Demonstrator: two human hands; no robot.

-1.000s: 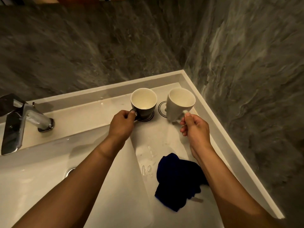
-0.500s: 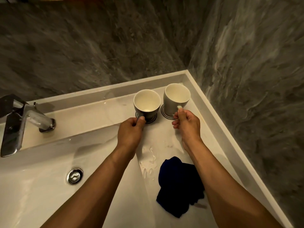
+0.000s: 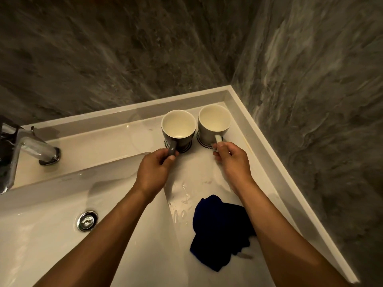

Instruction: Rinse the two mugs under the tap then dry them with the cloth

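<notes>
Two mugs stand upright side by side on round coasters in the far right corner of the white basin ledge. The dark grey mug (image 3: 178, 129) has a pale inside; my left hand (image 3: 154, 170) pinches its handle. To its right is the white mug (image 3: 213, 125), and my right hand (image 3: 232, 160) grips its handle. A crumpled dark blue cloth (image 3: 219, 230) lies on the wet ledge near me, partly under my right forearm. The chrome tap (image 3: 22, 150) is at the far left, with no water running.
The white sink bowl (image 3: 41, 235) fills the lower left, with a chrome drain plug (image 3: 87, 221) in it. Water droplets (image 3: 182, 201) sit on the ledge between the mugs and the cloth. Dark marble walls (image 3: 310, 100) close in behind and on the right.
Both mugs have come down and back into the corner onto their coasters. The white mug was tilted in the air a second ago; it now stands upright. Both hands stay on the handles.
</notes>
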